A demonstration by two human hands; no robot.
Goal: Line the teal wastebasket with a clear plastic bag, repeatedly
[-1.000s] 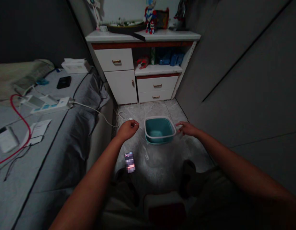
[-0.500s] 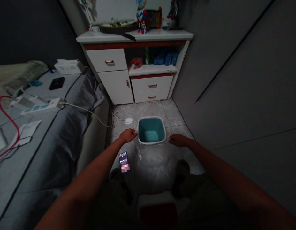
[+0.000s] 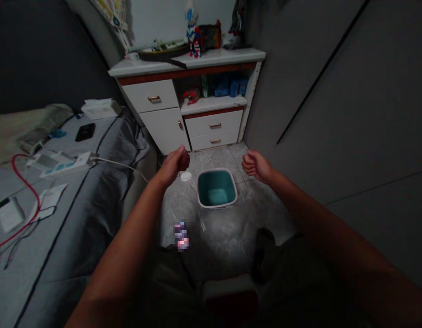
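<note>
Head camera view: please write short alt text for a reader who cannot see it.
Two closed fists, left hand and right hand, are raised above a teal bin on the grey floor. A phone lies nearby; a white cabinet stands behind.

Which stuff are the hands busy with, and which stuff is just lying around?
Busy with:
- left hand, closed in a fist
- right hand, closed in a fist
- teal plastic bin with white rim, on the floor between and below them

Lying around:
- phone on the floor
- white power strip on the bed
- red cable
- white drawer cabinet
</note>
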